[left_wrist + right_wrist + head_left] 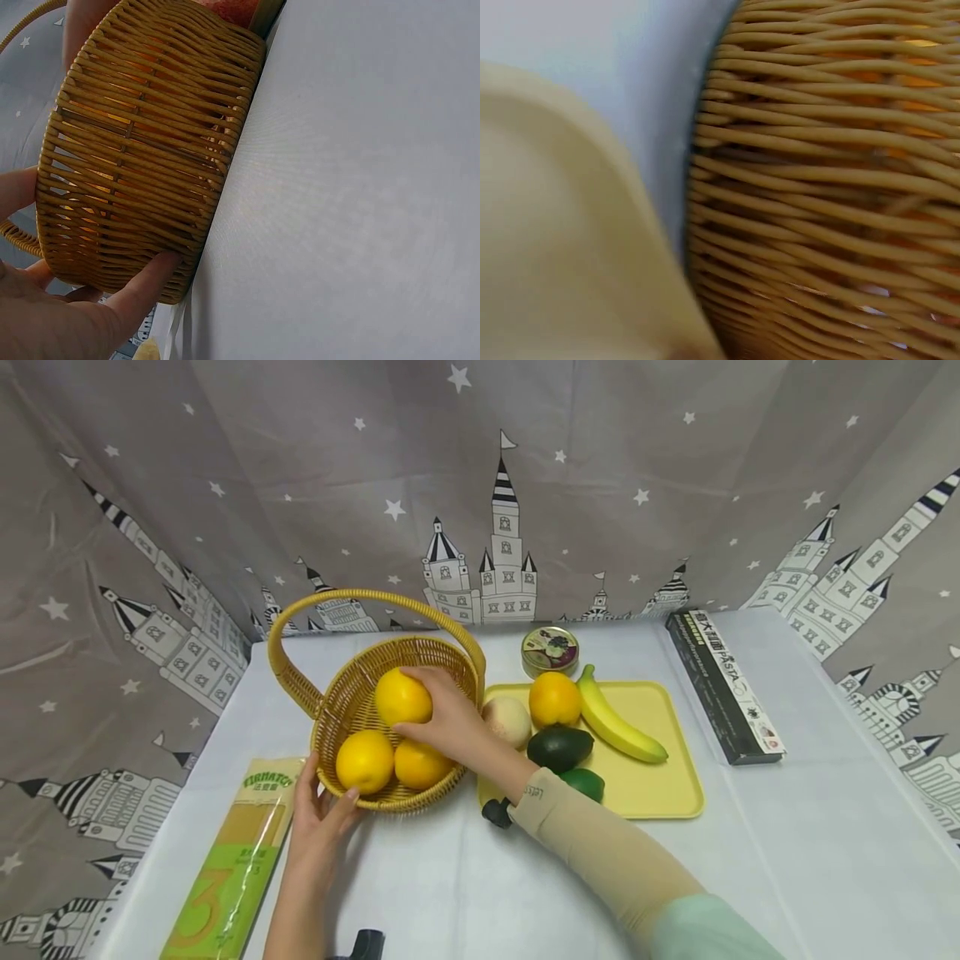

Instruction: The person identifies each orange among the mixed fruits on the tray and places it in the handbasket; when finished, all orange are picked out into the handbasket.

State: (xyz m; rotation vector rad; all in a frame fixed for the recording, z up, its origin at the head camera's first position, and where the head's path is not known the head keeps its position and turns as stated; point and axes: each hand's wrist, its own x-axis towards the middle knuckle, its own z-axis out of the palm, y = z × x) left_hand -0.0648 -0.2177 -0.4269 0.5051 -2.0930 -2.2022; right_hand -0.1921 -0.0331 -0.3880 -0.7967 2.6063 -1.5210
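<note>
A woven basket (pixel 330 752) with a tall arched handle stands left of the middle of the table. My right hand (pixel 450 710) reaches into it and grips an orange (pixel 403 697), fingers and thumb round its right side. Two more oranges lie in the basket's near part, one on the left (pixel 364 762) and one on the right (pixel 422 766). At the basket's near left side my left hand (pixel 318 818) holds the rim, thumb on the edge. In the left wrist view, fingers of the left hand (pixel 82 319) lie against the basket's woven wall (pixel 142 150).
Right of the basket, a yellow tray (pixel 678 785) bears a pale round fruit (pixel 507 722), an orange (pixel 555 699), a banana (pixel 618 722), an avocado (pixel 559 748) and a green item (pixel 583 783). A tin (pixel 550 650), a pasta box (pixel 723 689) and a spaghetti packet (pixel 236 860) lie around.
</note>
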